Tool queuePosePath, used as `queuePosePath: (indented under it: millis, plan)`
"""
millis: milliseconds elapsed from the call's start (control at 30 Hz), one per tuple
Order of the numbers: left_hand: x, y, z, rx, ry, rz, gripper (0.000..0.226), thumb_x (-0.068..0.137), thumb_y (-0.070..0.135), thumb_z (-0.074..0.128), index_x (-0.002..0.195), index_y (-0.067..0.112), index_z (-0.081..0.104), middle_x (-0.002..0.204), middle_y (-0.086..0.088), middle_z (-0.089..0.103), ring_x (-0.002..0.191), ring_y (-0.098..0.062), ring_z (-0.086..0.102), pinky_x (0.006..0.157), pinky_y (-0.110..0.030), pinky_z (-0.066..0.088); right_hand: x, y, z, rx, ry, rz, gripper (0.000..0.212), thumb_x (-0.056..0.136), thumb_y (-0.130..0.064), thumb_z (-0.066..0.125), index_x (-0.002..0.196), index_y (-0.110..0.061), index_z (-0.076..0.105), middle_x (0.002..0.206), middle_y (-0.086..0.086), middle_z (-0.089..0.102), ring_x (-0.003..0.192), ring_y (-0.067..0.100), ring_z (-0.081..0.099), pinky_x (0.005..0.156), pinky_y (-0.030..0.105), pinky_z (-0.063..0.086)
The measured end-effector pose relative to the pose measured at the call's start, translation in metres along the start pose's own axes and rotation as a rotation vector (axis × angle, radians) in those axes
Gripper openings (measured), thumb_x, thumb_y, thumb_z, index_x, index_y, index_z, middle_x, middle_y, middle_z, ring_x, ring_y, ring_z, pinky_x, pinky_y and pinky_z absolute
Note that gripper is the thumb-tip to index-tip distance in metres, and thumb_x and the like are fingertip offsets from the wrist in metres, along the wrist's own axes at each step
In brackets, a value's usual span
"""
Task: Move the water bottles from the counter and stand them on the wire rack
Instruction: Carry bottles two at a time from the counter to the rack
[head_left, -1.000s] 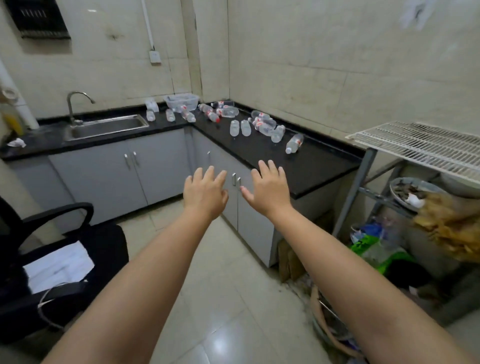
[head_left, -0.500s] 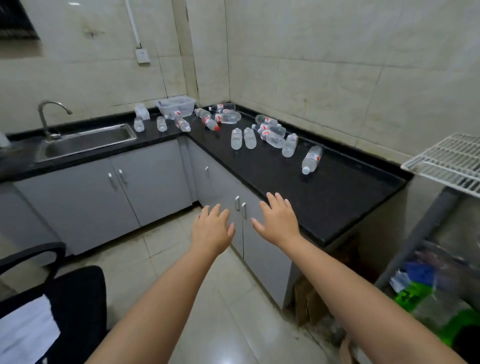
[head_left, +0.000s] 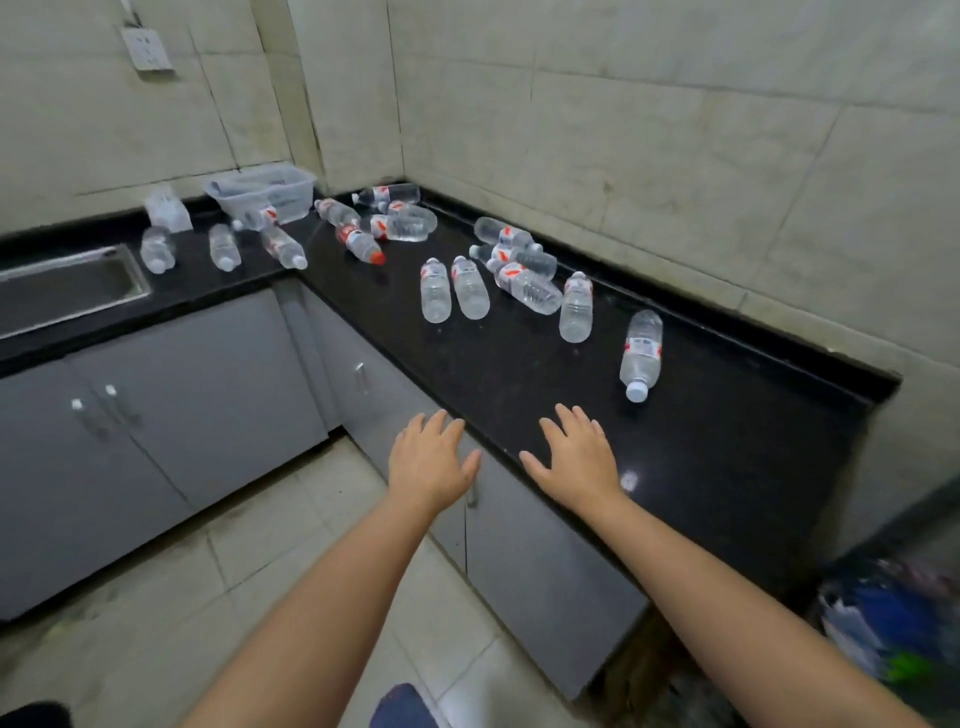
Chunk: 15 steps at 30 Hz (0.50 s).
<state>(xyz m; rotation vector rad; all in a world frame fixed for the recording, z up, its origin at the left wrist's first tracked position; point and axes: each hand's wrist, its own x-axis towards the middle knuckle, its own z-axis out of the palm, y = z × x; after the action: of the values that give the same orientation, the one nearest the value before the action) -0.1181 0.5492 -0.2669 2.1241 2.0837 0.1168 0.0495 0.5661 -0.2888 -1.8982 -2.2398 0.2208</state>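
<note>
Several clear water bottles lie on their sides on the black L-shaped counter. The nearest bottle has a white cap pointing toward me. Beyond it lie another bottle and a side-by-side pair. More bottles cluster in the corner and by the sink. My left hand hovers open at the counter's front edge. My right hand is open above the counter, short of the nearest bottle. The wire rack is out of view.
A steel sink sits at the far left of the counter. A clear plastic tub stands against the back wall. Grey cabinet doors run below. Blurred coloured bags lie at the lower right.
I have stepped closer to the counter and turned left, so the rack has left the view. Both open hands have moved forward to the counter edge.
</note>
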Motion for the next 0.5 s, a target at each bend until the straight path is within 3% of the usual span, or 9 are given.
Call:
queuePosePath:
  millis: [267,433,500]
  plan:
    - [0.158,-0.030,0.005,0.031,-0.133,0.268,0.055,0.095,0.044,0.034,0.142,0.019,0.029,0.154,-0.004,0.024,0.143,-0.027,0.018,0.118,-0.037,0.018,0.093,0.009,0.012,0.027,0.009,0.343,0.057,0.092,-0.042,0.045,0.138,-0.011,0.037,0.153,0.012,0.024,0.144,0.026,0.015,0.118,0.040,0.012]
    - [0.225,-0.016,0.017,0.060,-0.205,0.420,0.053,0.096,0.042,0.033,0.143,0.019,0.028,0.154,-0.002,0.023,0.143,-0.024,0.019,0.118,-0.034,0.018,0.107,0.053,0.016,0.040,0.096,0.602,0.050,0.076,-0.029,0.072,0.113,0.002,0.061,0.126,0.025,0.056,0.120,0.041,0.052,0.099,0.053,0.041]
    - [0.251,-0.007,0.020,0.059,-0.212,0.474,0.053,0.095,0.042,0.033,0.143,0.019,0.029,0.154,-0.003,0.024,0.143,-0.024,0.019,0.118,-0.035,0.018,0.117,0.070,0.010,-0.006,0.074,0.669,0.051,0.083,-0.032,0.063,0.124,-0.002,0.054,0.138,0.020,0.047,0.131,0.037,0.040,0.108,0.047,0.034]
